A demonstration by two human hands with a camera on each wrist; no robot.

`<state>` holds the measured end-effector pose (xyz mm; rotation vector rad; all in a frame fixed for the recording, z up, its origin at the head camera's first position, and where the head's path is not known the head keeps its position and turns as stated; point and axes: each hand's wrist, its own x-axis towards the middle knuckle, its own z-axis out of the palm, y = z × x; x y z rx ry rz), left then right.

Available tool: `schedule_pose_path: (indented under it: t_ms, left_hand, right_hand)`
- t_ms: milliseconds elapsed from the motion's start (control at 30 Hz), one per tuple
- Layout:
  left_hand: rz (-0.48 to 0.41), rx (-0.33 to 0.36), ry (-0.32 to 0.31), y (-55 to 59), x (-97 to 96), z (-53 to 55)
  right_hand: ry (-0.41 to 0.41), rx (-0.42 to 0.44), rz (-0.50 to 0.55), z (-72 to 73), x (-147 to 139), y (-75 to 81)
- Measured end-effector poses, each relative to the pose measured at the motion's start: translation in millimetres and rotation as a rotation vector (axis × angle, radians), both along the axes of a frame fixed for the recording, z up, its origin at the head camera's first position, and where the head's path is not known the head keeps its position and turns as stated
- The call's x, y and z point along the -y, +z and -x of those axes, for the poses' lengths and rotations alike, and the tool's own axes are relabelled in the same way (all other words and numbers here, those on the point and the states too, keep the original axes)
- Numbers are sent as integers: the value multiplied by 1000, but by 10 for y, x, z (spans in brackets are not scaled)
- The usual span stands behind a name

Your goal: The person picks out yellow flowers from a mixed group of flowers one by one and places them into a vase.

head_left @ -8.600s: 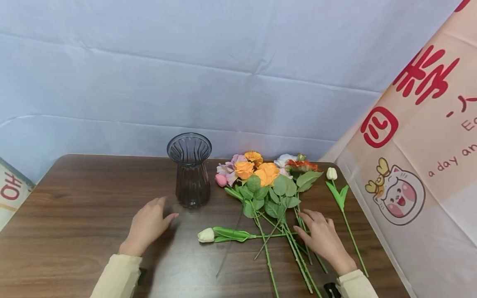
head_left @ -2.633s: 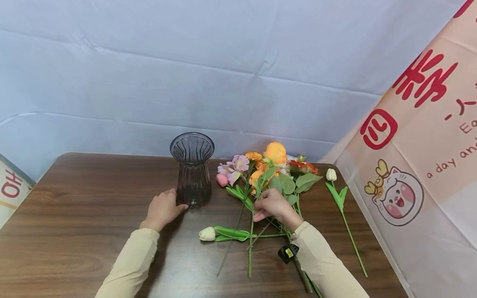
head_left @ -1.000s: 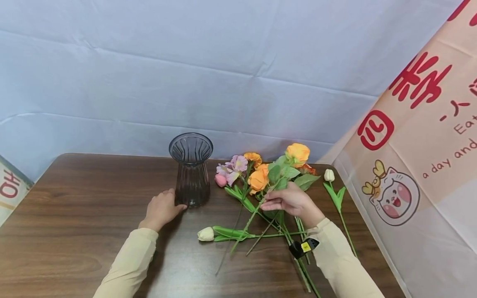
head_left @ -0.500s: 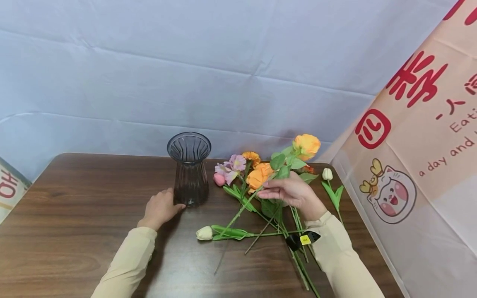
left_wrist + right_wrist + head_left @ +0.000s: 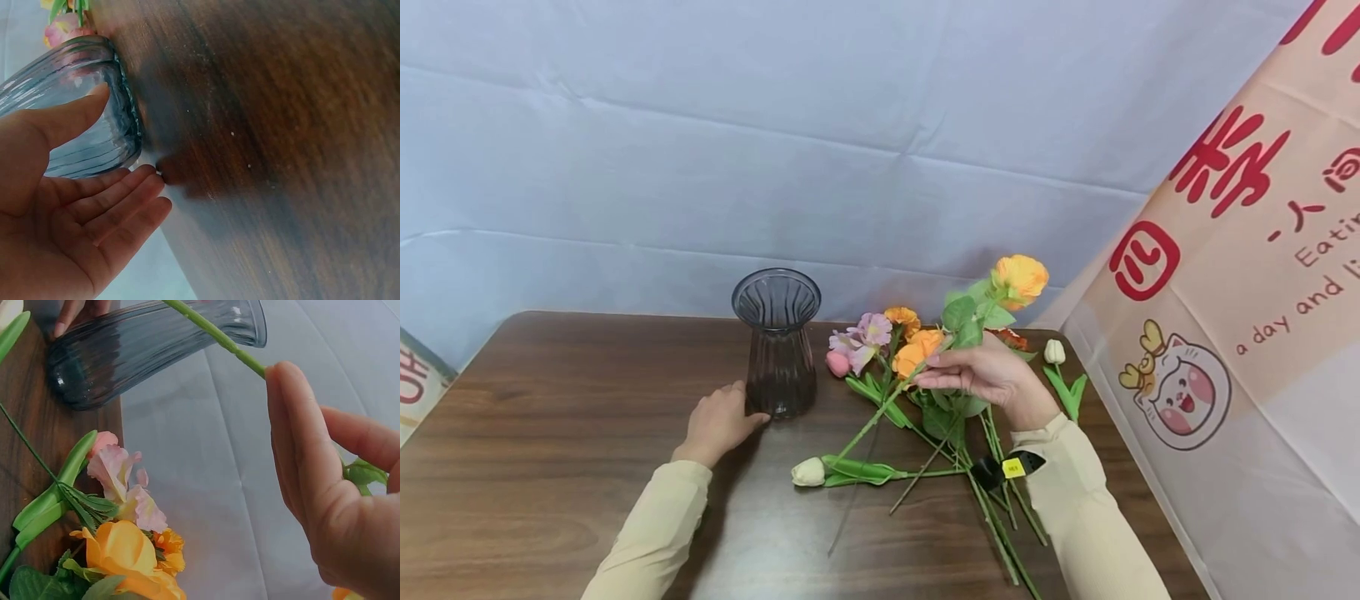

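Note:
My right hand pinches the green stem of a yellow-orange rose between thumb and fingers. The bloom rises to the upper right, while the stem slants down to the left from my fingertips. Upright near the back edge of the table stands a grey ribbed glass vase, with no flowers in it. Beside its base is my left hand, thumb extended along the front of the glass and fingers loosely stretched at the other side. Below the held rose lie another orange rose and leafy stems.
On the wooden table, a white tulip lies across several loose stems. Purple flowers and a pink bud lie right of the vase. A second white tulip lies far right. A pale cloth hangs behind.
Earlier, my right hand reached over the pile; it now holds the yellow-orange rose raised above it, its stem swung toward the vase. My left hand came to the vase base and has stayed there.

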<state>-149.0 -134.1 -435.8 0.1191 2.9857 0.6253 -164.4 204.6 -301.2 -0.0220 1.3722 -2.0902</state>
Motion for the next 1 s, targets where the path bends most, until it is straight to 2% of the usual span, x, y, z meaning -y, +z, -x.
schedule_pose_path:
  t_ms: [200, 567, 767, 1000]
  left_hand:
    - [-2, -15, -3, -12, 17, -3]
    - [3, -15, -6, -9, 23, -4]
    - [0, -22, -13, -4, 22, -4]
    - [0, -12, -13, -6, 13, -2]
  right_hand:
    - [55, -49, 30, 44, -7, 37]
    - [21, -80, 77, 55, 94, 193]
    - [25, -144, 105, 69, 183, 337]
    - [-28, -164, 126, 87, 321, 544]
